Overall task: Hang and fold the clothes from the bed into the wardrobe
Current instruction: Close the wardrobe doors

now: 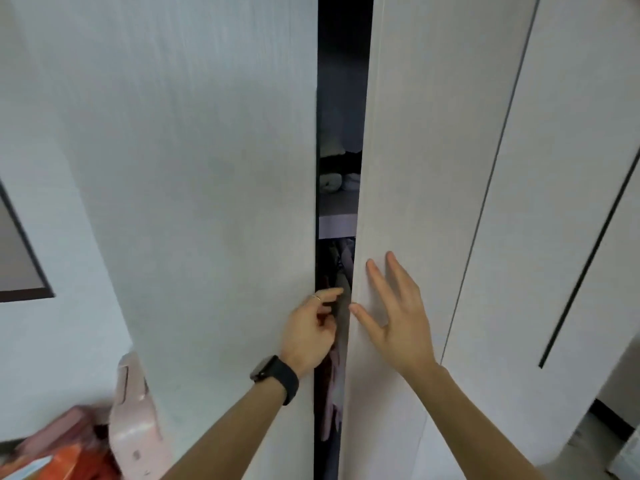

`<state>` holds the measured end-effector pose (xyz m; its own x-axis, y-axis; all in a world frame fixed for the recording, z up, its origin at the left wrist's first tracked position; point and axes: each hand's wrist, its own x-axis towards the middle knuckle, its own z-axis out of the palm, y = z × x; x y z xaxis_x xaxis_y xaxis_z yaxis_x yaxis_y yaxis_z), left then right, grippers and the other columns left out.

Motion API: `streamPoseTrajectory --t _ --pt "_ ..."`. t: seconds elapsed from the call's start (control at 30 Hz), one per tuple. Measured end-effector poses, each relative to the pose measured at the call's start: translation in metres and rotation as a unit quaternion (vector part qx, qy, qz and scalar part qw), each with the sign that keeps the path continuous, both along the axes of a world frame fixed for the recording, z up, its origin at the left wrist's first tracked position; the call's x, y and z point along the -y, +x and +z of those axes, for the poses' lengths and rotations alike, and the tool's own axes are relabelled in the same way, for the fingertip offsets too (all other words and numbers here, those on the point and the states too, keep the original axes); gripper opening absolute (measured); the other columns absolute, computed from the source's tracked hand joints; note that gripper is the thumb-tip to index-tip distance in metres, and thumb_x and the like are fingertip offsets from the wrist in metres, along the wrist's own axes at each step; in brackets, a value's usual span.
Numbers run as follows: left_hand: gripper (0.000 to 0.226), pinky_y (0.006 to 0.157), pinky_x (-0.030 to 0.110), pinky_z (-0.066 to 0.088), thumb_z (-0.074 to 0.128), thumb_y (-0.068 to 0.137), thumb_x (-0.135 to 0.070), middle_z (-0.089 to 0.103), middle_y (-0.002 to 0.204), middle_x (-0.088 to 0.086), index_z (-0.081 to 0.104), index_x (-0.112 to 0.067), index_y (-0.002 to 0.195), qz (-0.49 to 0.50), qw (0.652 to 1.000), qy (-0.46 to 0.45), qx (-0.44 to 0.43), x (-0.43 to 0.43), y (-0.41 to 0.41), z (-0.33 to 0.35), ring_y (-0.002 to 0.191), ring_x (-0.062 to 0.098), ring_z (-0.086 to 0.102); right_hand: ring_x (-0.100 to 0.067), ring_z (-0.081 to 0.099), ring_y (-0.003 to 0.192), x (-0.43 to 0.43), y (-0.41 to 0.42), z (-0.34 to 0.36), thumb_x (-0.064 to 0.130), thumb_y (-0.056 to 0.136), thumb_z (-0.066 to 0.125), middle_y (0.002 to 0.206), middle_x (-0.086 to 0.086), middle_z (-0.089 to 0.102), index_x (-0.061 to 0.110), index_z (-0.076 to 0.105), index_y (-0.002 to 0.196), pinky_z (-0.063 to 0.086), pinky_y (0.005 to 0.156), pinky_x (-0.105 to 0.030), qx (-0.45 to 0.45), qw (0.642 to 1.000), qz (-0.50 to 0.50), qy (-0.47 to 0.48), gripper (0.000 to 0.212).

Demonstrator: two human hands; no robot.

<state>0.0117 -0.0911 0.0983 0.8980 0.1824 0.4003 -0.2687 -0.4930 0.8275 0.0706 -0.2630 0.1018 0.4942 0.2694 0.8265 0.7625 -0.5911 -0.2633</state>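
Two tall white wardrobe doors fill the view, the left door [207, 202] and the right door [415, 150], with a narrow dark gap between them. My left hand [310, 332], a black watch on its wrist, curls its fingers at the left door's inner edge. My right hand [394, 313] lies flat with fingers spread on the right door's face beside the gap. Through the gap I see a shelf [337, 225] with folded pale items above it and hanging clothes [334, 382] below. The bed is out of view.
A further white door panel [561, 202] with a long dark handle groove stands on the right. At lower left are a pink object [133, 417] and orange and pink things [65, 455]. A dark-framed panel [17, 258] sits at the far left.
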Motion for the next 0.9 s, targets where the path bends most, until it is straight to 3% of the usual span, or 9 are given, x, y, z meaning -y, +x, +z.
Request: streamPoseTrajectory --t 0.1,0.3,0.43,0.5,0.6,0.67,0.77,0.9 --pt "0.054 0.097 0.013 0.04 0.058 0.093 -0.006 0.049 0.137 -0.009 0.049 -0.033 0.138 0.095 0.993 0.07 0.014 -0.025 0.016 0.003 0.121 0.008 0.053 -0.023 0.024 0.151 -0.011 0.019 -0.002 0.054 0.093 0.065 0.166 -0.004 0.021 0.029 0.038 0.154 0.039 0.114 -0.045 0.039 0.999 -0.003 -0.004 0.071" --pt "0.054 0.109 0.033 0.041 0.061 0.094 -0.025 0.05 0.141 -0.008 0.043 -0.03 0.144 0.166 0.978 0.126 -0.025 -0.048 0.054 0.009 0.128 0.012 0.049 -0.037 0.016 0.153 -0.031 0.055 -0.002 0.063 0.09 0.063 0.164 -0.019 0.019 0.031 0.043 0.151 0.03 0.113 -0.063 0.078 0.996 -0.03 -0.034 0.071" --pt "0.032 0.11 0.041 0.026 0.046 0.089 -0.041 0.067 0.112 -0.017 0.056 -0.042 0.119 0.25 0.941 0.218 -0.064 -0.04 0.075 0.02 0.116 0.011 0.055 -0.04 0.015 0.152 -0.053 0.076 -0.003 0.071 0.089 0.053 0.163 -0.024 0.019 0.031 0.044 0.15 0.021 0.116 -0.066 0.074 0.995 -0.064 -0.019 0.074" --pt "0.032 0.106 0.042 0.017 0.041 0.081 -0.035 0.067 0.095 -0.021 0.059 -0.042 0.107 0.255 0.942 0.203 -0.079 -0.033 0.081 0.02 0.108 0.007 0.054 -0.039 0.014 0.152 -0.062 0.087 -0.005 0.071 0.087 0.056 0.164 -0.021 0.017 0.032 0.044 0.151 0.019 0.118 -0.064 0.074 0.995 -0.063 -0.004 0.076" --pt "0.031 0.104 0.04 0.014 0.045 0.082 -0.022 0.063 0.089 -0.026 0.059 -0.042 0.101 0.27 0.948 0.154 -0.07 -0.033 0.089 0.016 0.106 0.002 0.051 -0.038 0.013 0.153 -0.07 0.105 -0.009 0.07 0.086 0.061 0.165 -0.019 0.014 0.035 0.039 0.153 0.017 0.12 -0.061 0.089 0.994 -0.055 0.008 0.078" --pt "0.025 0.104 0.041 0.014 0.047 0.083 -0.023 0.059 0.084 -0.031 0.058 -0.042 0.097 0.275 0.946 0.163 -0.055 -0.036 0.09 0.015 0.102 0.001 0.051 -0.038 0.014 0.153 -0.073 0.114 -0.011 0.071 0.086 0.06 0.166 -0.017 0.014 0.037 0.037 0.153 0.016 0.12 -0.061 0.102 0.993 -0.055 0.013 0.079" --pt "0.019 0.106 0.042 0.012 0.047 0.081 -0.042 0.058 0.084 -0.033 0.054 -0.042 0.099 0.259 0.945 0.195 -0.042 -0.039 0.089 0.01 0.103 -0.001 0.049 -0.037 0.014 0.153 -0.076 0.127 -0.014 0.069 0.088 0.059 0.166 -0.016 0.014 0.039 0.036 0.153 0.013 0.121 -0.06 0.113 0.992 -0.048 0.015 0.076" --pt "0.044 0.108 0.044 0.008 0.04 0.08 -0.075 0.059 0.092 -0.029 0.053 -0.042 0.105 0.26 0.925 0.272 -0.045 -0.04 0.086 0.001 0.107 -0.004 0.043 -0.035 0.012 0.154 -0.077 0.142 -0.017 0.065 0.09 0.057 0.167 -0.013 0.011 0.041 0.032 0.155 0.009 0.122 -0.059 0.113 0.993 -0.045 -0.008 0.074"
